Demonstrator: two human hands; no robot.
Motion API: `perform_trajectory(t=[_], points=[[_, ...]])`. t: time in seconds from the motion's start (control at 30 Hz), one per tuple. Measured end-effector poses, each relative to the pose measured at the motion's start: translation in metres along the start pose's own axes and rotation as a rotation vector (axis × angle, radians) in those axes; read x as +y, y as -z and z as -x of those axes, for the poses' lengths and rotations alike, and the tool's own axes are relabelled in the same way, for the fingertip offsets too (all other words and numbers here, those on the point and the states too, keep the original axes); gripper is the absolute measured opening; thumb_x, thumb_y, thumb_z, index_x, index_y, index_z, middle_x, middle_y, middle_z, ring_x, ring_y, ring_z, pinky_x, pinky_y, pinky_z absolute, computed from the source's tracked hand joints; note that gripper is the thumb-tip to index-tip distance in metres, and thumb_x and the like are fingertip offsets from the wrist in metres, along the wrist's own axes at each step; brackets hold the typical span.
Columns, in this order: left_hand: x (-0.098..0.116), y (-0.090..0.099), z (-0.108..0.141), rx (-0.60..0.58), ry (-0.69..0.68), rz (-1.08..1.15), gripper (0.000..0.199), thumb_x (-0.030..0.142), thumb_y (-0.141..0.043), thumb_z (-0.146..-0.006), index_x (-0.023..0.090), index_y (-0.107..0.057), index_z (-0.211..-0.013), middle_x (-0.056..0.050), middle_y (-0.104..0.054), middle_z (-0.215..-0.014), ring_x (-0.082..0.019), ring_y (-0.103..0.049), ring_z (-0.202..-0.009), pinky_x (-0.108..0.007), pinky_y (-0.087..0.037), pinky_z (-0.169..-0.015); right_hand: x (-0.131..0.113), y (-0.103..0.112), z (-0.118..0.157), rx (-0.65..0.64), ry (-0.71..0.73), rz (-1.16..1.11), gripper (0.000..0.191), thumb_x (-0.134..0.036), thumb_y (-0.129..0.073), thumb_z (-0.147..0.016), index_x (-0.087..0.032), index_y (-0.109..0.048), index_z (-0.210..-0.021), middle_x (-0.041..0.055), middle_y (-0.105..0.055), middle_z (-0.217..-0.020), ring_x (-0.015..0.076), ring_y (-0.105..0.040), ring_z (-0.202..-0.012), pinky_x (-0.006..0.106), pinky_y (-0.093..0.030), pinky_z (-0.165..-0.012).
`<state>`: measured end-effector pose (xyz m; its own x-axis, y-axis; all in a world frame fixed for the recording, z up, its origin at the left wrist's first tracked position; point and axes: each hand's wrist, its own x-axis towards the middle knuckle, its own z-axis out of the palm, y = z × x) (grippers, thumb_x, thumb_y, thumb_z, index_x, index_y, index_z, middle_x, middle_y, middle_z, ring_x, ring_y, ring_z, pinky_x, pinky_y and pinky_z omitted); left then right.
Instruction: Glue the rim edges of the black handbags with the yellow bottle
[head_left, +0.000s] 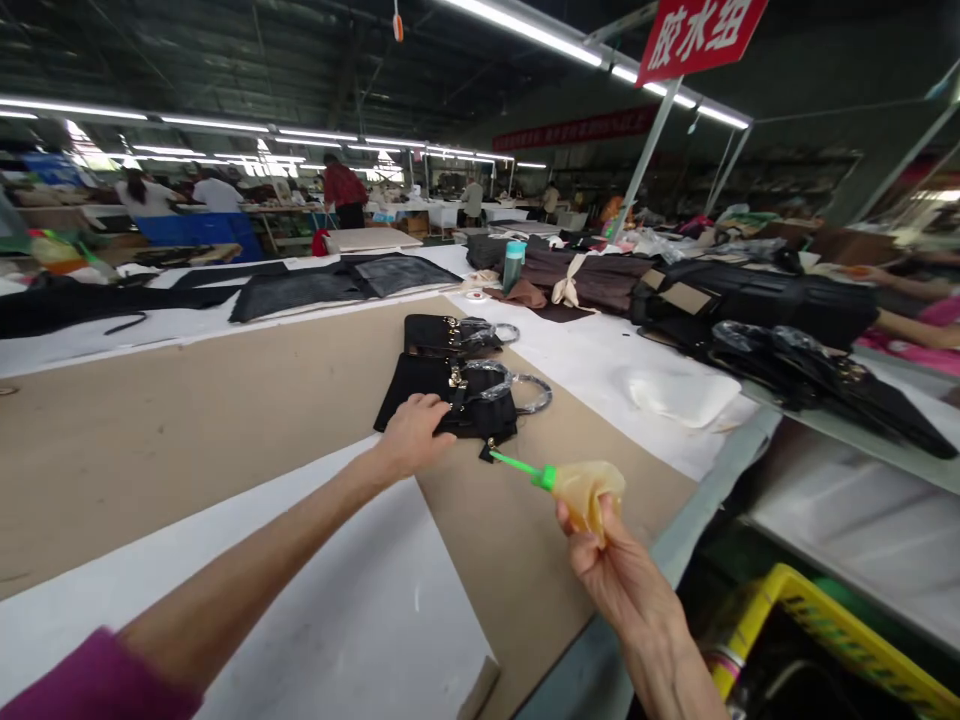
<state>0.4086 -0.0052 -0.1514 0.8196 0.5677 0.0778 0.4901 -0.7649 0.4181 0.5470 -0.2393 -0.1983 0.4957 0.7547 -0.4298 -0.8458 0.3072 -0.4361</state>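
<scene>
My left hand [417, 434] lies on the lower edge of a black bag [420, 385], its fingers resting flat on the material. My right hand [611, 560] is wrapped round a soft squeeze bottle [589, 490] of yellowish liquid with a green cap and a long green nozzle. The nozzle points left, its tip at a small black tab [487, 451] with a metal piece beside the bag. Plastic wrap covers the bag's round handles [532, 394]. Just behind lies a second black bag [426, 333] with similar handles.
A white board [330, 600] lies on the brown-covered table [225, 400]. Black pieces [337, 285], a teal-lidded bottle [514, 266] and dark bundles [592, 285] lie beyond. At right are more black bags [817, 375], a yellow crate [757, 610] and a person's arms [911, 325].
</scene>
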Motion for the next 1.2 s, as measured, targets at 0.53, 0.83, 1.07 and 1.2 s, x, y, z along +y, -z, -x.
perform_trajectory(t=[0.53, 0.83, 1.07, 1.2], points=[[0.113, -0.044, 0.077, -0.149, 0.394, 1.861, 0.036, 0.047, -0.075, -0.068, 0.016, -0.063, -0.081, -0.001, -0.057, -0.076, -0.017, -0.055, -0.085, -0.027, -0.040, -0.078, 0.024, -0.035, 0.003, -0.227, -0.025, 0.098, 0.045, -0.044, -0.088, -0.059, -0.015, -0.070, -0.087, 0.0021, -0.071, -0.076, 0.0095, -0.065, -0.058, 0.010, -0.053, -0.051], [0.116, -0.050, 0.079, -0.143, 0.473, 2.099, 0.040, 0.038, -0.082, -0.061, 0.011, -0.063, -0.084, -0.001, -0.058, -0.068, -0.009, -0.045, -0.056, -0.024, -0.034, -0.055, 0.024, -0.035, 0.023, -0.267, 0.094, 0.518, 0.058, -0.065, -0.067, -0.075, -0.014, -0.068, -0.102, 0.0078, -0.068, -0.076, 0.0149, -0.062, -0.057, 0.023, -0.053, -0.050], [0.108, -0.039, 0.088, -0.034, 0.473, 2.103, 0.045, 0.034, -0.081, -0.064, 0.016, -0.064, -0.101, -0.007, -0.067, -0.105, -0.020, -0.059, -0.095, -0.029, -0.043, -0.079, 0.006, -0.064, 0.042, -0.277, 0.289, 0.943, 0.063, -0.041, -0.082, -0.067, -0.019, -0.057, -0.121, 0.0127, -0.064, -0.116, 0.0308, -0.059, -0.107, 0.036, -0.052, -0.078], [0.100, -0.037, 0.091, -0.021, 0.444, 2.104, 0.045, 0.035, -0.081, -0.064, 0.016, -0.065, -0.102, -0.007, -0.067, -0.107, -0.022, -0.057, -0.104, -0.029, -0.041, -0.086, 0.005, -0.072, 0.043, -0.314, 0.304, 1.035, 0.058, -0.037, -0.080, -0.070, -0.017, -0.058, -0.119, 0.0109, -0.068, -0.107, 0.0281, -0.062, -0.099, 0.038, -0.047, -0.088]])
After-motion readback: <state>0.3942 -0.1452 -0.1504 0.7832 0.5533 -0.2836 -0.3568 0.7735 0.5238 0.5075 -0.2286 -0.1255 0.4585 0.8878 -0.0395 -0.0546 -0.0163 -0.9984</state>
